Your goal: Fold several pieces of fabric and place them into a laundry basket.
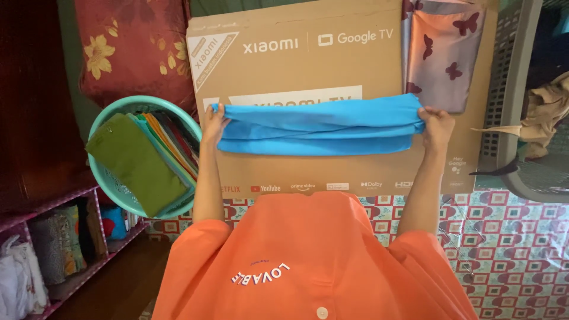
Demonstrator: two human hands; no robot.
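A bright blue cloth (317,127), folded into a long band, is stretched flat between both hands over a large brown cardboard box (296,65). My left hand (214,121) grips its left end. My right hand (435,121) pinches its right end. Both forearms reach up from an orange shirt (308,255) that fills the bottom of the view.
A teal round basket (102,121) at the left holds several folded cloths, a green one on top. A butterfly-print cloth (441,53) lies at the upper right beside a grey laundry basket (515,89). A red flowered cushion (130,47) and pink shelves (53,249) are at the left. The floor is a red patterned mat (510,243).
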